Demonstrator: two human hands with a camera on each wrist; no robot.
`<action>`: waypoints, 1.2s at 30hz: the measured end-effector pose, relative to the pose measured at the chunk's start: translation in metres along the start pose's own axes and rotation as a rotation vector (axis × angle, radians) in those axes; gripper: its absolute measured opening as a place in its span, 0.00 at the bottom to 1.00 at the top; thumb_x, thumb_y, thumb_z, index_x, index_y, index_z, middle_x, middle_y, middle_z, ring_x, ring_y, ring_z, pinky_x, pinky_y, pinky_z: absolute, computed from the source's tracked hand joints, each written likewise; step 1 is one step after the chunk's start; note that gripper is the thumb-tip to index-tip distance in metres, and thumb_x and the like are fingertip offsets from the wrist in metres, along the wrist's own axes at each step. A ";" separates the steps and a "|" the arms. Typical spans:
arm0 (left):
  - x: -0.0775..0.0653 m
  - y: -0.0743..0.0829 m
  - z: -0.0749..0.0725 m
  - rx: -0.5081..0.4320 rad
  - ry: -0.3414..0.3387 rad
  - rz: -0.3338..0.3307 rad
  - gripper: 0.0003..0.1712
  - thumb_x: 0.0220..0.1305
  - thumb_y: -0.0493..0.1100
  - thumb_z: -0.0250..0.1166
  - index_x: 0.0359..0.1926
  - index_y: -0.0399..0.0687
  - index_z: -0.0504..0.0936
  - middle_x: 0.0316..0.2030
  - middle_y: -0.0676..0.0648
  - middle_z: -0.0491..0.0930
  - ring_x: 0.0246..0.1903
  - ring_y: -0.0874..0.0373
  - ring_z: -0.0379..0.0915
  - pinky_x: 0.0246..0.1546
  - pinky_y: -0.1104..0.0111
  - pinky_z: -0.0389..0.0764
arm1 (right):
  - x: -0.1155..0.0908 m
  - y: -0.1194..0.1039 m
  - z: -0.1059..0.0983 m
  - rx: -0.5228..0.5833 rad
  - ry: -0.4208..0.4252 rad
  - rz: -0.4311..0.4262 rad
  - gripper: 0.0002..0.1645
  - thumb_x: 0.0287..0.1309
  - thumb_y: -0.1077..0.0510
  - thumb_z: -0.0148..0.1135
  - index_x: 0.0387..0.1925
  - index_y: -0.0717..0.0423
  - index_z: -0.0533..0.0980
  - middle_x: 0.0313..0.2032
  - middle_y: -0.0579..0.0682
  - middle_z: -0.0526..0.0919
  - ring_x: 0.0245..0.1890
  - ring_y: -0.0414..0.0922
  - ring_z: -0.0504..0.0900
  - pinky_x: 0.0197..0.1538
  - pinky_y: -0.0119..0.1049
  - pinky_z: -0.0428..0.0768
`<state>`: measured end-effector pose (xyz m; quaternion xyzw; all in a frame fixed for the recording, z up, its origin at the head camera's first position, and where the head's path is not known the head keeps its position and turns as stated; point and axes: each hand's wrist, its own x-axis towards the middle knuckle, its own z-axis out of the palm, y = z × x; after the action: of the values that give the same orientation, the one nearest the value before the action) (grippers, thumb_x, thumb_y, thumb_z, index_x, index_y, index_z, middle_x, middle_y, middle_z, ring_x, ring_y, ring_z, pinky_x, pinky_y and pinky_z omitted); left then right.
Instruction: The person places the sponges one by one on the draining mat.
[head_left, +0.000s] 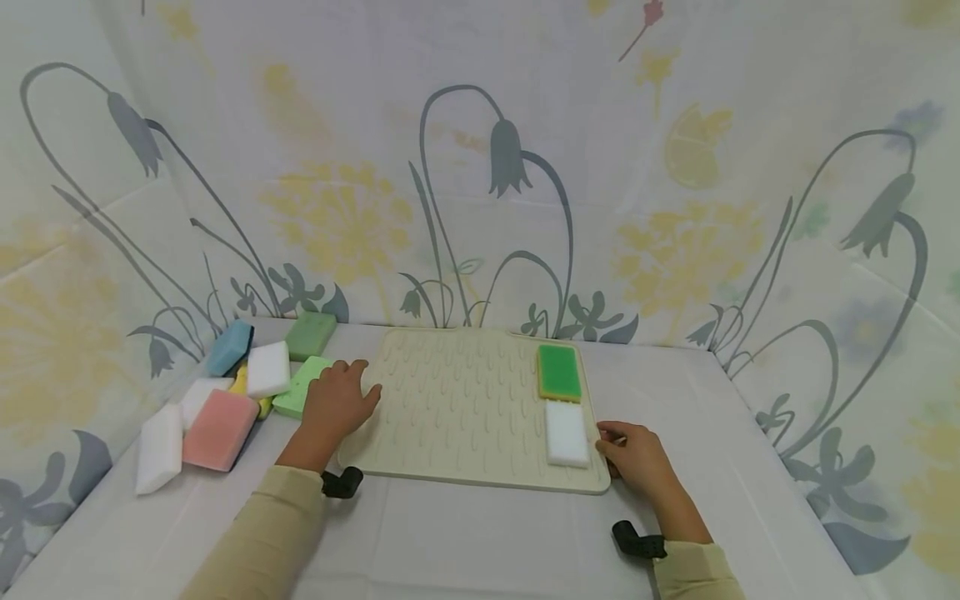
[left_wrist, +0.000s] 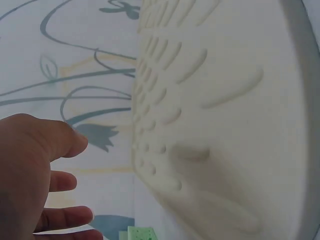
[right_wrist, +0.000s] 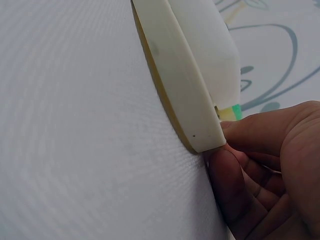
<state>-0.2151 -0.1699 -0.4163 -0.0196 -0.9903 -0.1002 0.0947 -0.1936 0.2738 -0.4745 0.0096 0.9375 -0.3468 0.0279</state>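
Observation:
A cream draining mat point(head_left: 457, 408) with raised oval ridges lies on the table. Its right edge is pinched by my right hand point(head_left: 637, 458), with the thumb point(right_wrist: 255, 131) on top and fingertips at the underside. Near the mat's left edge my left hand point(head_left: 339, 404) hovers, fingers spread and relaxed, holding nothing. On the mat's right side lie a green-topped yellow sponge point(head_left: 559, 372) and, just nearer, a white sponge point(head_left: 567, 433). Partly behind my left hand is a light green sponge point(head_left: 298, 390). In the left wrist view, bare ridges of the mat point(left_wrist: 240, 140) fill the right side.
Left of the mat is a loose pile: a pink sponge point(head_left: 221, 430), white blocks point(head_left: 267, 369), a blue sponge point(head_left: 230, 348), a darker green one point(head_left: 311, 335) and something yellow partly covered. A flower-printed curtain point(head_left: 465, 208) borders the white-covered table point(head_left: 465, 542).

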 end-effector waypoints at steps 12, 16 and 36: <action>0.006 -0.036 -0.011 -0.008 0.050 -0.067 0.31 0.65 0.51 0.57 0.61 0.33 0.71 0.54 0.27 0.71 0.51 0.29 0.68 0.46 0.39 0.71 | 0.000 0.000 0.001 0.013 -0.002 0.016 0.23 0.61 0.57 0.61 0.57 0.61 0.76 0.42 0.54 0.83 0.33 0.41 0.79 0.28 0.33 0.76; 0.009 -0.046 -0.017 -0.016 0.018 -0.116 0.32 0.66 0.51 0.56 0.62 0.32 0.69 0.56 0.25 0.68 0.54 0.28 0.65 0.49 0.38 0.69 | 0.000 0.001 0.000 -0.010 0.003 0.006 0.23 0.61 0.57 0.61 0.56 0.61 0.77 0.41 0.53 0.83 0.34 0.42 0.80 0.30 0.33 0.75; 0.017 -0.092 -0.021 0.007 -0.042 -0.160 0.30 0.65 0.47 0.49 0.61 0.29 0.66 0.55 0.20 0.61 0.53 0.22 0.59 0.48 0.33 0.64 | 0.001 0.001 0.000 0.003 -0.001 -0.006 0.23 0.61 0.56 0.61 0.57 0.59 0.77 0.42 0.53 0.83 0.36 0.42 0.80 0.32 0.33 0.76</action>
<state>-0.2333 -0.2643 -0.4104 0.0577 -0.9908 -0.1034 0.0655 -0.1942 0.2749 -0.4749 0.0065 0.9369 -0.3484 0.0274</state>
